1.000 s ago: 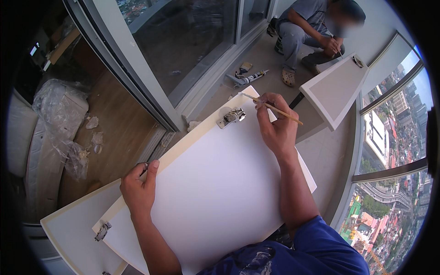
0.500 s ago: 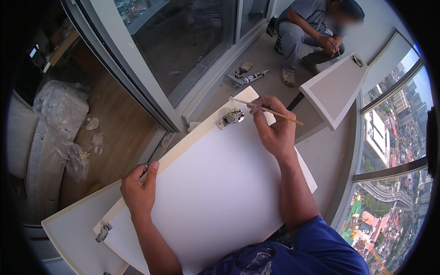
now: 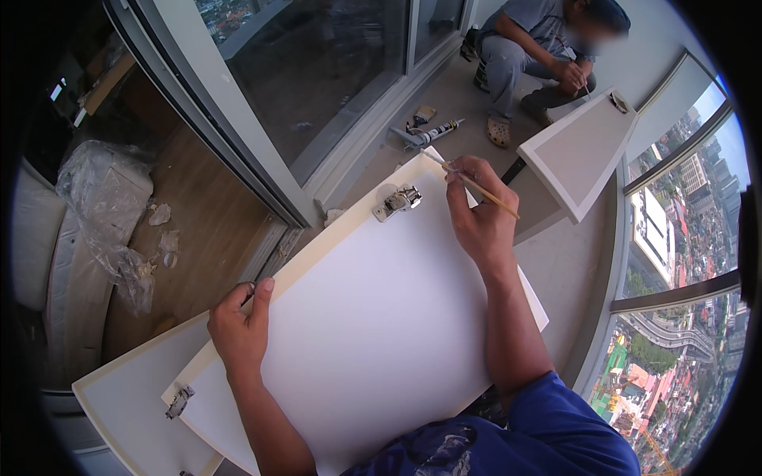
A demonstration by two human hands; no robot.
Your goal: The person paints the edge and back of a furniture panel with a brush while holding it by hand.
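Note:
A large white door panel with a cream border along its edges lies in front of me. My left hand grips its left edge, thumb on top and fingers over the side; a small dark thing shows between thumb and fingers, too small to name. A thin paintbrush with a wooden handle is pinched in my right hand, its bristles at the panel's far corner. Nearest to that hand on the panel is a metal hinge. Another hinge sits near the lower left corner.
Another panel lies under mine at lower left. Beyond, a caulking gun and wide brush lie on the floor. A crouching person holds a thin tool over a pale panel. Windows line the right; plastic sheeting lies left.
My right hand has shifted slightly, and the brush tip has moved right and away, from the far left edge to the corner. My left hand stays in place.

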